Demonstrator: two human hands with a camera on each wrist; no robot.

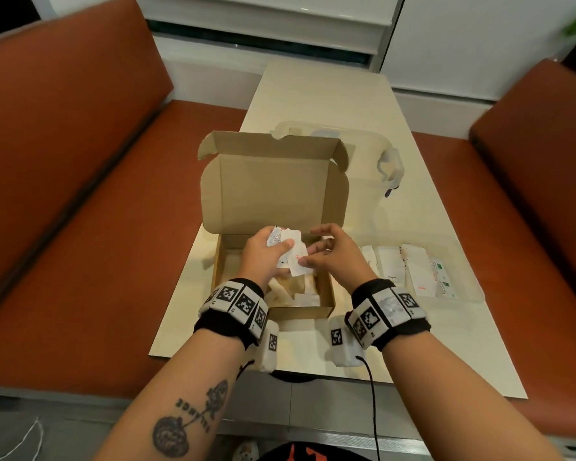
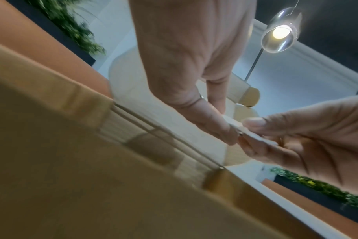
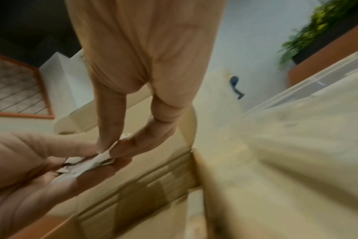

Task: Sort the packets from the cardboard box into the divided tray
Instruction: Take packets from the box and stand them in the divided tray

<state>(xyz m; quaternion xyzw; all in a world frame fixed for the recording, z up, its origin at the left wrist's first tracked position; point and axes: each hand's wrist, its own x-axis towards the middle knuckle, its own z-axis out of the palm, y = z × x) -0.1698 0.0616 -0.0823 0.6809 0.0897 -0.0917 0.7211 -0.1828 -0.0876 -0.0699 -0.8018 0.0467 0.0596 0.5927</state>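
Note:
Above the open cardboard box (image 1: 273,191), my left hand (image 1: 266,257) grips a small bundle of white packets (image 1: 288,249), thumb across the top. My right hand (image 1: 336,257) reaches in from the right and pinches one packet at the bundle's edge. The right wrist view shows that packet (image 3: 104,156) between my right fingertips (image 3: 123,145), with the left hand (image 3: 41,161) under it. In the left wrist view the left thumb (image 2: 219,126) presses the bundle (image 2: 253,135). More packets (image 1: 300,294) lie in the box. The divided tray (image 1: 473,294) to the right holds sorted packets (image 1: 416,267).
A clear plastic container (image 1: 389,168) stands behind the box on the pale table (image 1: 330,94). Orange benches (image 1: 80,194) run along both sides of the table. A black cable (image 1: 373,394) hangs from my right wrist over the table's near edge.

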